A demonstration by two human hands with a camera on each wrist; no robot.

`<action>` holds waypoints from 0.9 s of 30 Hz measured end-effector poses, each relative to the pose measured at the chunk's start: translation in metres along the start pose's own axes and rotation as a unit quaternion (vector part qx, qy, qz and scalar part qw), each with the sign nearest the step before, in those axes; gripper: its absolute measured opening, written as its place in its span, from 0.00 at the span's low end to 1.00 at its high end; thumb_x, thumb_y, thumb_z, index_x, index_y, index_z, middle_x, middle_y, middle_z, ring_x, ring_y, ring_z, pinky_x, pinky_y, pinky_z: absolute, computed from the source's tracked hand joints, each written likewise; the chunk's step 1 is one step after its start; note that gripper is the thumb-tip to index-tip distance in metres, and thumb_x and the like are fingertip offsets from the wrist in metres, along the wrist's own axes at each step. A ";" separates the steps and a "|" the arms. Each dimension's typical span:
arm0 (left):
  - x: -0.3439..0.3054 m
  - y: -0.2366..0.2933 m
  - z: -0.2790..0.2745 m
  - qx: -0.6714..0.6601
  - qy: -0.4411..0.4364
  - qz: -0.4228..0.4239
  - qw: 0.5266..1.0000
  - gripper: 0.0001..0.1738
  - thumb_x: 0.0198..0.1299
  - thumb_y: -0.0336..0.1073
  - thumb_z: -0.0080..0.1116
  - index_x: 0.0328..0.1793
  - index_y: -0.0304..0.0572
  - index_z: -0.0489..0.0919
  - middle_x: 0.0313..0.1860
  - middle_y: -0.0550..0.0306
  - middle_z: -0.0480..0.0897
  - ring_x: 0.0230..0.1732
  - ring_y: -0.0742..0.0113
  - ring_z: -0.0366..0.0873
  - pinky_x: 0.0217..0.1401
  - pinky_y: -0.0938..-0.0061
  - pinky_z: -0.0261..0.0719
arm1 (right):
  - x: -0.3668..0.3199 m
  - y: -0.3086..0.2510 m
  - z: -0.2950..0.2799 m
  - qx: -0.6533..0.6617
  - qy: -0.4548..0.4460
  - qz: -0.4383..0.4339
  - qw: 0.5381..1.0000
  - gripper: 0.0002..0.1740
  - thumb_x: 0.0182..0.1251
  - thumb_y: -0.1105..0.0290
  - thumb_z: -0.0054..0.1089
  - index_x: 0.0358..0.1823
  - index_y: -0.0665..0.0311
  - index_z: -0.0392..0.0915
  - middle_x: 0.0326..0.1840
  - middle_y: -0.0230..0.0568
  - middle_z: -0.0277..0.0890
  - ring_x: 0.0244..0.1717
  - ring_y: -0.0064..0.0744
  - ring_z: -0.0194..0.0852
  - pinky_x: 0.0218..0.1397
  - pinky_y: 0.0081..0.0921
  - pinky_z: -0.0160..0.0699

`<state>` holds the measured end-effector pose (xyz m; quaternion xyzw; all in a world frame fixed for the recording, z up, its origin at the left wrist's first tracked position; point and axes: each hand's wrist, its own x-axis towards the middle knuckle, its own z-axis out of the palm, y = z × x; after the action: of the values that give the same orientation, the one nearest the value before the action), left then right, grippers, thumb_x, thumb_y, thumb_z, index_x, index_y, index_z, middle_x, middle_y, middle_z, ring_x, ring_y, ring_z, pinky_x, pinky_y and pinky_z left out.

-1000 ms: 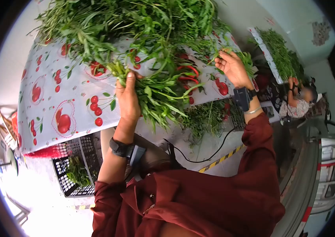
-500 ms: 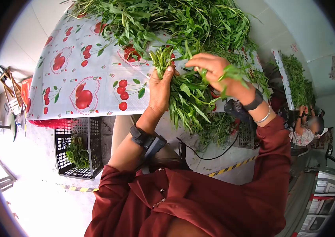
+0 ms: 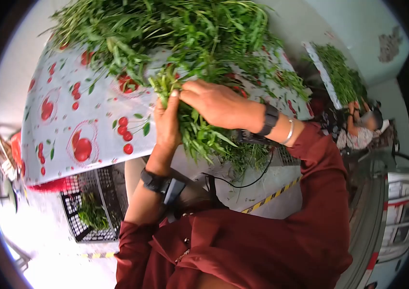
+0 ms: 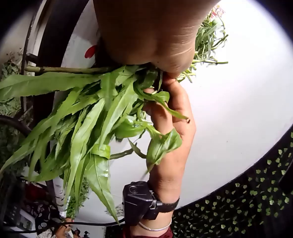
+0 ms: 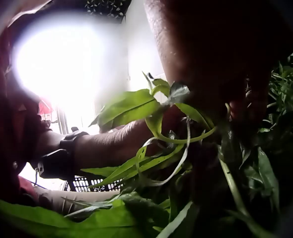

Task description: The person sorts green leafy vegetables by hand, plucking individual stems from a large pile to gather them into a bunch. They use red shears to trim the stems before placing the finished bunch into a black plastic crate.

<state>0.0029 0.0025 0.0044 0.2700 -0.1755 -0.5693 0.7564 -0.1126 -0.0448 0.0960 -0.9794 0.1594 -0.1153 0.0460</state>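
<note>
My left hand [image 3: 167, 124] grips a bunch of leafy greens [image 3: 202, 142], thumb laid across the stems. The cut stem ends [image 3: 163, 81] stick up beyond the thumb, and the long leaves hang down over the table's front edge. Right at the left thumb, the right hand [image 3: 226, 107] pinches greens against the bunch with bent fingers. In the left wrist view the right hand [image 4: 174, 134] comes up from below, with leaves [image 4: 131, 126] around its fingers. The right wrist view shows a curled stem [image 5: 186, 139] close beneath that hand; its fingertips are in shadow.
A big heap of greens [image 3: 166, 33] covers the far side of the table with its cherry-print cloth [image 3: 103, 120]. Below stands a black crate [image 3: 81, 236] with more greens. A cable [image 3: 243, 185] runs across the floor. At the right, another person [image 3: 358, 132] works at a second table.
The right hand has come in from the right, carrying a leafy stem across, and now meets the left hand at the bunch. The left hand has kept its grip; the head view has shifted.
</note>
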 end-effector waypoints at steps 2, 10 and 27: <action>0.001 0.001 -0.001 0.000 -0.009 0.006 1.000 0.12 0.62 0.39 0.53 0.49 0.42 0.74 0.42 0.60 0.78 0.42 0.72 0.75 0.45 0.78 0.74 | -0.001 -0.003 0.002 -0.035 0.003 -0.013 0.999 0.15 0.53 0.78 0.47 0.45 0.72 0.67 0.42 0.45 0.66 0.44 0.43 0.69 0.44 0.34 0.73; 0.003 0.001 -0.007 0.028 -0.005 0.010 1.000 0.09 0.60 0.34 0.55 0.46 0.42 0.75 0.39 0.65 0.78 0.40 0.75 0.74 0.44 0.79 0.72 | -0.013 -0.012 0.006 -0.084 -0.036 -0.001 0.996 0.18 0.57 0.74 0.46 0.49 0.74 0.67 0.46 0.45 0.64 0.44 0.40 0.67 0.45 0.31 0.73; 0.006 -0.005 -0.012 0.057 -0.032 0.054 0.996 0.10 0.65 0.38 0.47 0.44 0.39 0.71 0.35 0.56 0.77 0.36 0.68 0.74 0.43 0.73 0.73 | -0.066 0.049 -0.034 0.087 0.150 0.122 0.977 0.15 0.55 0.75 0.53 0.46 0.65 0.75 0.49 0.44 0.71 0.47 0.37 0.73 0.52 0.28 0.72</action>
<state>0.0079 -0.0012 -0.0082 0.2848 -0.2460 -0.5245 0.7637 -0.1966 -0.0718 0.1084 -0.9162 0.2723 -0.2681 0.1205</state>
